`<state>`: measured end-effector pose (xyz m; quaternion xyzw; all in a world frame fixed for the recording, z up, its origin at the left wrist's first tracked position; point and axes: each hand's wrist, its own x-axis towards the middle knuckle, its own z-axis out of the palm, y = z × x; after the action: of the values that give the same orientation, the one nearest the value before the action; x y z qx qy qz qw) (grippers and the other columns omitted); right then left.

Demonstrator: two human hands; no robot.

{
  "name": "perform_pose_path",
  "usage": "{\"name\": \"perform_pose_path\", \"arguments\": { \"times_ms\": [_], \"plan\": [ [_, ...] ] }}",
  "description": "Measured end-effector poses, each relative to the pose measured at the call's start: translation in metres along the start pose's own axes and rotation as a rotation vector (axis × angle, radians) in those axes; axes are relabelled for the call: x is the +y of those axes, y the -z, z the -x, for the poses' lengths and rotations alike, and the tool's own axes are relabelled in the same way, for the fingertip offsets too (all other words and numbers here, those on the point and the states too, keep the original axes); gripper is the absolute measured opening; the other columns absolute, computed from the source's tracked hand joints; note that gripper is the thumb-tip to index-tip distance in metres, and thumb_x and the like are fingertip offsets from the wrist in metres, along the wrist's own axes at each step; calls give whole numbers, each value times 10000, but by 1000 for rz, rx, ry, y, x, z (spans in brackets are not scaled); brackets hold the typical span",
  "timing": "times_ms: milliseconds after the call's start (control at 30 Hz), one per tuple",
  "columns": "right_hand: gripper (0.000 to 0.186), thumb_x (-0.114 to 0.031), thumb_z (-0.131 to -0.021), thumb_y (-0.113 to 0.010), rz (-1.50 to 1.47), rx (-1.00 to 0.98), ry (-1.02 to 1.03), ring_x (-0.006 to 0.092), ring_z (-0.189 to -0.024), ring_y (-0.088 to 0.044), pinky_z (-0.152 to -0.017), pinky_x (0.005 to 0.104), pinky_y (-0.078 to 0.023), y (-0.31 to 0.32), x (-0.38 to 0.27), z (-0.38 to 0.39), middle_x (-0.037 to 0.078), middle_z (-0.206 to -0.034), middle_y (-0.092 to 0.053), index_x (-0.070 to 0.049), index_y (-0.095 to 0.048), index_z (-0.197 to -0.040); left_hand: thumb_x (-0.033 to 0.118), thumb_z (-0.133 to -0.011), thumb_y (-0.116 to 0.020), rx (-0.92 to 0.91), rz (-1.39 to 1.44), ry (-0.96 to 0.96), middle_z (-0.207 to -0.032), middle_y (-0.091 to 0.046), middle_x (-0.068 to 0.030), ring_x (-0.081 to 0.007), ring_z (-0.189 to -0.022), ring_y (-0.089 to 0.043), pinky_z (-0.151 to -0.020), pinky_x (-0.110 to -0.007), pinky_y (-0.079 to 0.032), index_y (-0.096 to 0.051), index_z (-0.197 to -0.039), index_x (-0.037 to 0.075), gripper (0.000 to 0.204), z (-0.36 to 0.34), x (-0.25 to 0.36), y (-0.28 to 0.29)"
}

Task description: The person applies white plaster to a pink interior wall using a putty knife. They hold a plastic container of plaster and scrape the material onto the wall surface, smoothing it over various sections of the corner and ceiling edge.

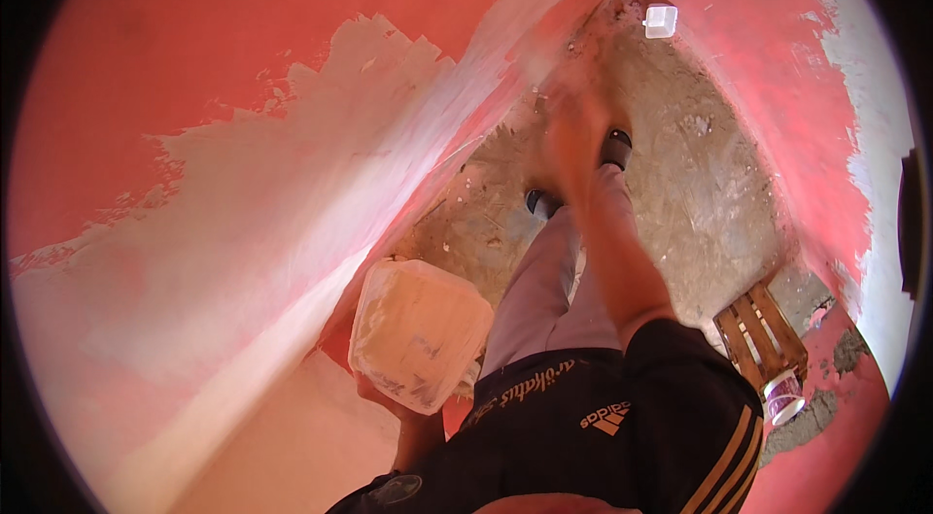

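Left hand (384,395): we grip the plaster container (420,332) from below, beside the wall edge (408,213).
Right hand (573,130): blurred beyond the container; we cannot tell its grip.

Left hand (384,397) low, fingers curled, gripping from underneath. Right arm extended forward, right hand (571,130) motion-blurred, grip unclear.

Single head view, fisheye, worn high on the person's head, looking steeply down along their own body to the floor (680,184). Pink wall (194,48) sits very close on the left and fills half the frame. Legs and shoes run up the middle; a wooden stool (763,334) lies lower right. Edges bend toward the rim.
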<state>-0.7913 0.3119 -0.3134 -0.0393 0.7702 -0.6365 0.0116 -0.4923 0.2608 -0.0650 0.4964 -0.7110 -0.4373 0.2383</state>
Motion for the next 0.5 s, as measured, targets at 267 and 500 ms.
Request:
{"name": "perform_pose_path", "arguments": {
  "times_ms": [267,500],
  "plan": [
    [389,-317,-1030,-450,180,-49,-110,392,-903,-639,-781,447,-502,-43,-14,-62,242,-1009,-665,-40,-623,-1241,222,-768,-801,-50,-216,-378,-1116,-630,-118,-188,-989,-616,-824,-340,-502,-574,-1206,-41,559,-13,-5,-15],
    [330,41,-883,-521,-59,-242,73,252,-865,-644,-774,374,-513,-13,84,81,126,-977,-650,-74,-651,-1164,222,-778,-800,50,-168,-227,-1047,-625,-71,-139,-908,-593,-769,-316,-501,-565,-1167,-47,528,-20,17,-50]
  ]
}}
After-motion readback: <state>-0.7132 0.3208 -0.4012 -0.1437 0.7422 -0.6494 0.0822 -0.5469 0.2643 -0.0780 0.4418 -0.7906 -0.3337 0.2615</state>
